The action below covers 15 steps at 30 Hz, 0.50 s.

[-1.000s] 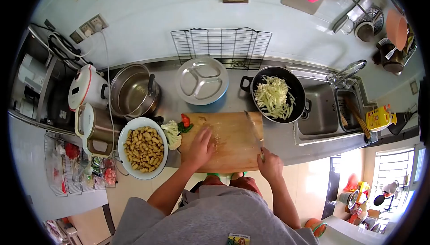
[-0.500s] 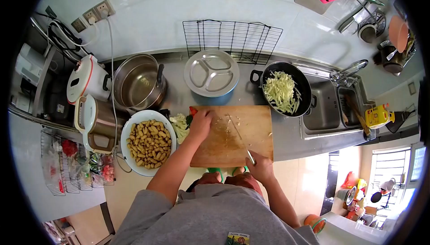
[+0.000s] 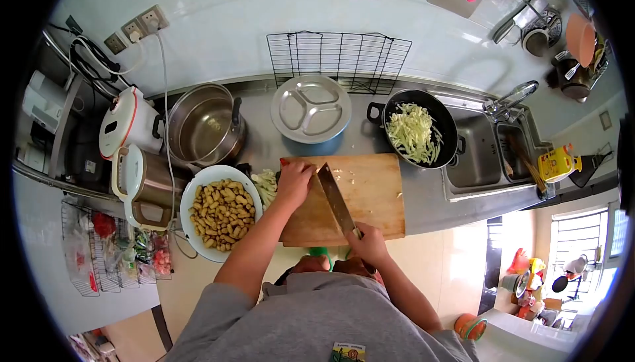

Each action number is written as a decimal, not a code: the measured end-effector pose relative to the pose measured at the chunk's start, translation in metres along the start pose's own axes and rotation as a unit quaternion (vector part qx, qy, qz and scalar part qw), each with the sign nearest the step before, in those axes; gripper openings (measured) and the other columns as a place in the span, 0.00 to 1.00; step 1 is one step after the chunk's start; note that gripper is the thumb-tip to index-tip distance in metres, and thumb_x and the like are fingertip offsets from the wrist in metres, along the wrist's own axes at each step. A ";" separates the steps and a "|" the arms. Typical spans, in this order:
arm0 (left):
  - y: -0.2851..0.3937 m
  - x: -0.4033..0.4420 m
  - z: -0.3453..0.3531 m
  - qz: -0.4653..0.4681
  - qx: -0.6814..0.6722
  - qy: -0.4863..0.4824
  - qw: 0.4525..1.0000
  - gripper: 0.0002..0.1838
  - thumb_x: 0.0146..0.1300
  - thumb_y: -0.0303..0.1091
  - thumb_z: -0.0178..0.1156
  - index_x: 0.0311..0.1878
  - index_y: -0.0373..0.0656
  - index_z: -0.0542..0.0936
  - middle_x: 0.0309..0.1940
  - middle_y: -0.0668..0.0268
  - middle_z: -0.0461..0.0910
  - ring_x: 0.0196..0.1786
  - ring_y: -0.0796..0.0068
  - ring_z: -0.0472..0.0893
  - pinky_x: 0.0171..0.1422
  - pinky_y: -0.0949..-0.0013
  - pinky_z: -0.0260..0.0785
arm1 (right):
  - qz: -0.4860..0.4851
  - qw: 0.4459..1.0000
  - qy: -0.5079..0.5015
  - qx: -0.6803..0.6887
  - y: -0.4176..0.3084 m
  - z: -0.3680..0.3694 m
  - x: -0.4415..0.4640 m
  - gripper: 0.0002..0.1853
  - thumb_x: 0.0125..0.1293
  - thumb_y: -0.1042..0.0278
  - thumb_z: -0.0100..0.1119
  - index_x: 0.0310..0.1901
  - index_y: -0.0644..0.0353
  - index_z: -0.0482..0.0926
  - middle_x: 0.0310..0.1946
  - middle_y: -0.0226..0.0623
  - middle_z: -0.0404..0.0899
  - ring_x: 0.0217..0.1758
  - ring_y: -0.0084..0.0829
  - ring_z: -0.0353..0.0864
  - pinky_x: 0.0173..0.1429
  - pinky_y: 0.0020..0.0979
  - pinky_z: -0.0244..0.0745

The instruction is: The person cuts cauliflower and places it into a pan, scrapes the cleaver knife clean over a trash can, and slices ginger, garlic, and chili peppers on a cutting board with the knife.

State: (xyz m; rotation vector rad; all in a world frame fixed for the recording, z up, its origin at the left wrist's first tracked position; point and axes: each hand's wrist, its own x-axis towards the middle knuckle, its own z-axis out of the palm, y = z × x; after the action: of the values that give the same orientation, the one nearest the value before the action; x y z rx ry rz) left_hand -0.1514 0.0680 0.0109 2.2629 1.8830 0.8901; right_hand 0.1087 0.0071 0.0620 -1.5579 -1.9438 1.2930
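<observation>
My right hand point(image 3: 370, 244) is wrapped around the handle of a kitchen knife point(image 3: 338, 203). Its broad blade slants up and left over the wooden cutting board point(image 3: 377, 197), with the tip close to my left fingers. At the board's upper left corner, my left hand point(image 3: 295, 182) has its fingers curled down; what they hold, if anything, is hidden. A bit of something red point(image 3: 284, 161) shows just past that hand. Pale cauliflower-like pieces point(image 3: 266, 185) lie left of it. Small pale scraps point(image 3: 338, 175) are scattered on the board.
A white basin point(image 3: 187, 220) of peanuts stands left, near a steel pot point(image 3: 202, 130) and a rice cooker point(image 3: 126, 124). Behind the board is a divided steel tray point(image 3: 311, 109). A black wok point(image 3: 390, 107) holds pale shredded vegetable, beside the sink point(image 3: 473, 140).
The knife has moved left and turned, showing more of its flat blade. My right hand has shifted left with it. My left hand stays at nearly the same spot.
</observation>
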 end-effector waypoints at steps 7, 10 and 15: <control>0.006 0.000 -0.004 -0.034 0.023 -0.024 0.999 0.17 0.53 0.24 0.64 0.48 0.44 0.83 0.42 0.61 0.78 0.50 0.57 0.76 0.55 0.55 0.67 | 0.092 0.988 0.074 0.102 0.034 -0.018 0.000 0.13 0.63 0.61 0.63 0.38 0.63 0.83 0.15 0.37 0.77 0.17 0.28 0.80 0.24 0.32 0.72; 0.013 -0.010 -0.024 -0.034 0.027 -0.004 0.999 0.18 0.53 0.24 0.65 0.49 0.41 0.82 0.44 0.60 0.78 0.50 0.56 0.75 0.54 0.55 0.68 | 0.105 0.988 0.076 0.080 0.031 -0.033 -0.006 0.09 0.65 0.65 0.62 0.35 0.64 0.82 0.17 0.32 0.77 0.17 0.22 0.77 0.23 0.27 0.72; -0.004 -0.027 -0.070 -0.099 0.172 -0.010 0.980 0.20 0.53 0.27 0.66 0.52 0.42 0.81 0.51 0.63 0.77 0.55 0.56 0.73 0.61 0.53 0.63 | 0.035 0.999 0.005 0.008 0.027 -0.030 -0.024 0.13 0.62 0.60 0.63 0.43 0.60 0.84 0.19 0.44 0.79 0.21 0.36 0.81 0.30 0.35 0.75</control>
State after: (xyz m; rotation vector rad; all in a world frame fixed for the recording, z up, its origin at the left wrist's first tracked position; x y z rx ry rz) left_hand -0.1893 0.0226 0.0568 2.1846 2.3587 0.5475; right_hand 0.1547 -0.0018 0.0621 -1.6345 -1.8844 1.3209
